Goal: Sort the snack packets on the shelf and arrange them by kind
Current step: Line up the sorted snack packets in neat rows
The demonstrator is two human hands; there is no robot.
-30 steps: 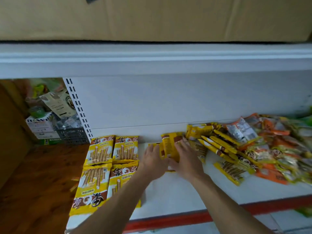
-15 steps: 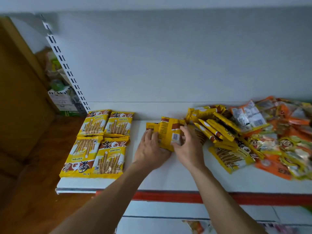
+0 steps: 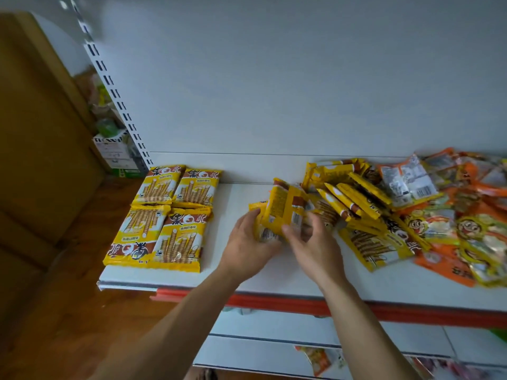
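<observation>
One long white metal shelf (image 3: 274, 275) carries a loose heap of orange and yellow foil packets (image 3: 428, 215) on its right, well apart from four yellow wafer-stick packets (image 3: 170, 218) laid flat in a block on its left. Between them, the small bundle of yellow packets (image 3: 284, 209), lying low half a second ago, now tilts up. The left hand (image 3: 247, 248) and right hand (image 3: 315, 248) each have a closed grip on it, likely squaring it for the block.

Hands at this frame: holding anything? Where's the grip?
Both hold one bunch of yellow plastic snack packets: the left hand grips its lower left edge, and the right hand pinches its lower right edge.
</observation>
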